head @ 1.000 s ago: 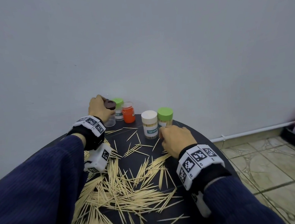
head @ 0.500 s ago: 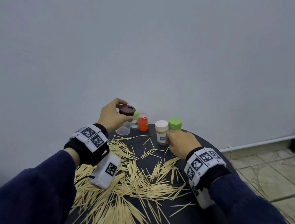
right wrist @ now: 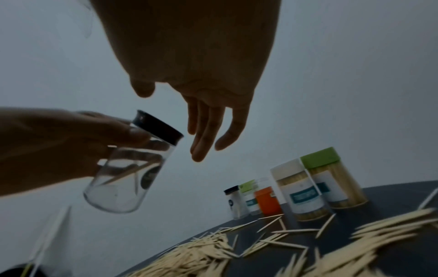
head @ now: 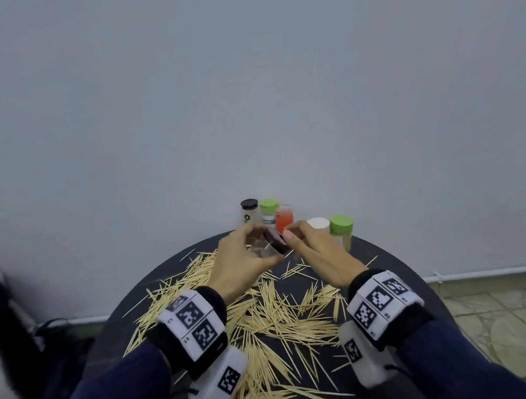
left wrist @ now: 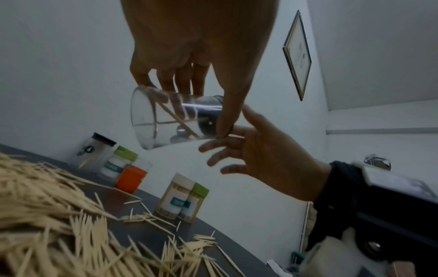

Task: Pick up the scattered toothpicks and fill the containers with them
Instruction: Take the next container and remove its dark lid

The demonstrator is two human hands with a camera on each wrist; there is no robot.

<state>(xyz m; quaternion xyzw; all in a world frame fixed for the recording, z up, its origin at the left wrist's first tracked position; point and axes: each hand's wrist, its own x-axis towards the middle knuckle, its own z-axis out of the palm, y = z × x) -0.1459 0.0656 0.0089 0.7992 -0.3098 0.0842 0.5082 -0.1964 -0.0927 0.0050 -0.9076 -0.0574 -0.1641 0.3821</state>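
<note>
A: Where's the jar at? 
B: The left hand (head: 235, 265) grips the clear jar (left wrist: 175, 120) tilted above the table (head: 398, 270), fingers wrapped round it – dark lid (right wrist: 157, 129) on, a few toothpicks inside.

A: And the right hand (head: 320, 254)? 
B: Fingers straight and loose, holding nothing, just beside the lid. Toothpicks (head: 266, 320) lie scattered on the table – five other jars (right wrist: 298, 189) stand near the wall.
</note>
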